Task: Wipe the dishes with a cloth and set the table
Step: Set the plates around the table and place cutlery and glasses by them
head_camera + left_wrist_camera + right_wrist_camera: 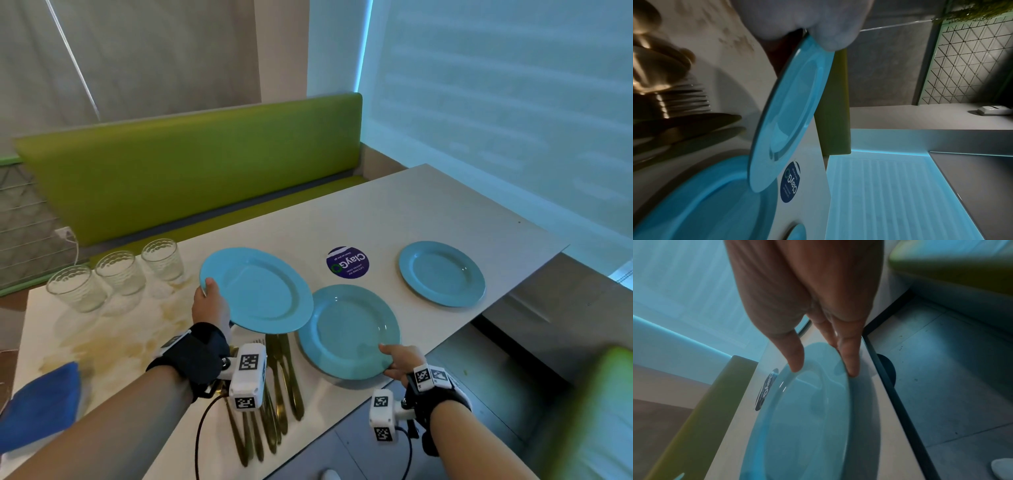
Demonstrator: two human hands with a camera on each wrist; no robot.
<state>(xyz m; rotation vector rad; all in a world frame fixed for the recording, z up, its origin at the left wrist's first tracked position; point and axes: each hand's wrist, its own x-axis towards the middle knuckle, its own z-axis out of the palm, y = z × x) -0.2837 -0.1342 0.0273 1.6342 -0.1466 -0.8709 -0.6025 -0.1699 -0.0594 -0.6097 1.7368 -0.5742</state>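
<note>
My left hand point(209, 295) pinches the left rim of a light blue plate point(257, 291), thumb on top, and holds it lifted and tilted over the table; the left wrist view shows this plate point(791, 105) edge-on under the left hand point(807, 36). Its right edge overlaps a second blue plate point(349, 330) lying flat near the front edge. My right hand point(391, 356) pinches that plate's near rim, the thumb point(795, 361) on the rim and a finger point(851, 365) at its outer edge. A third blue plate point(442, 272) lies to the right. A blue cloth point(41, 407) lies at the near left, untouched.
Three clear glasses point(120, 272) stand at the table's back left. Gold cutlery point(274, 394) lies in a bunch beneath my left wrist. A round purple sticker point(347, 262) marks the table point(428, 205) between the plates. A green bench point(188, 164) runs behind.
</note>
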